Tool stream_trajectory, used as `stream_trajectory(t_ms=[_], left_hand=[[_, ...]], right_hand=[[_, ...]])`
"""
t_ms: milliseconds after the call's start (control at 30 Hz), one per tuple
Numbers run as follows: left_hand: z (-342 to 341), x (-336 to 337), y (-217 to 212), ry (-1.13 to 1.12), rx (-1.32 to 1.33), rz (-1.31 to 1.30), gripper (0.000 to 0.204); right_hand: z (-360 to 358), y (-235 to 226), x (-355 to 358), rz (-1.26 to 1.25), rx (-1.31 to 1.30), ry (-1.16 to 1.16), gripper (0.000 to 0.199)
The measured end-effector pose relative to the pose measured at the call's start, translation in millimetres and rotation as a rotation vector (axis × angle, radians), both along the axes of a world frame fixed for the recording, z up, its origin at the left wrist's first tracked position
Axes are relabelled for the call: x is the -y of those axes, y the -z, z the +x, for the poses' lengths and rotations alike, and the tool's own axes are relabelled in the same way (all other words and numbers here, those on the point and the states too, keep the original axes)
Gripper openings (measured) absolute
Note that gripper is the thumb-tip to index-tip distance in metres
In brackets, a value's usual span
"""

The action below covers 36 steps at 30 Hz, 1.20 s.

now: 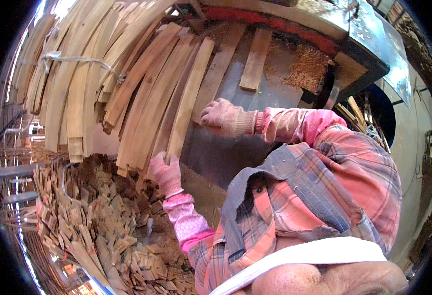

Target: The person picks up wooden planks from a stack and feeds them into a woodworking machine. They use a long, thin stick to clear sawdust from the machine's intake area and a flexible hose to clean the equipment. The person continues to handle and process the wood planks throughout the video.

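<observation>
Long, pale wooden planks lie side by side on a dark metal table [211, 160]. My left hand [168, 176], in a dusty pinkish work glove, holds the near end of a light plank [192, 93], with thumb and fingers around its tip. Farther right, my gloved right hand [226, 118] is closed, its curled fingers at the near end of a greyish plank [222, 66]; its fingertips are partly hidden. A shorter plank [256, 59] lies apart, beyond the right hand. More planks [152, 98] lie close together left of the light one.
Tied bundles of planks [76, 78] are stacked at the far left. Below them is a large heap of wood offcuts [108, 221]. Sawdust [308, 66] lies on the table near a machine with a red edge [294, 32] and a shiny metal panel [378, 49].
</observation>
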<state>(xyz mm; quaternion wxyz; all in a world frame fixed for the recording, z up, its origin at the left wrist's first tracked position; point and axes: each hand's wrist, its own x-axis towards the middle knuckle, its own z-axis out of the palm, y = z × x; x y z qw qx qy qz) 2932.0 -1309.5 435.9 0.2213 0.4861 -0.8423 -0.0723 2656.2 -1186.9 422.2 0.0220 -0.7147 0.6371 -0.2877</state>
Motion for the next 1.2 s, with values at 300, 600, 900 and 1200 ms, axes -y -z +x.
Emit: stream_trajectory(t_ms=[300, 600, 900, 1200], left_hand=[[-37.6, -44.4, -5.9, 0.137, -0.333, 0.571, 0.030], [-58.5, -92.0, 37.6, 0.211, -0.138, 0.350, 0.033], [6.4, -21.9, 20.8, -0.159, 0.333, -0.046, 0.060], [60.0, 62.7, 71.8, -0.222, 0.440, -0.236, 0.037]], right_hand=[[4.2, -15.7, -15.6, -0.062, 0.020, 0.017, 0.037], [-11.4, 29.9, 2.5, 0.120, -0.129, 0.012, 0.026], [-14.6, 35.2, 2.8, 0.148, -0.191, 0.120, 0.034], [-11.4, 57.8, 12.2, 0.093, -0.193, 0.080, 0.034]])
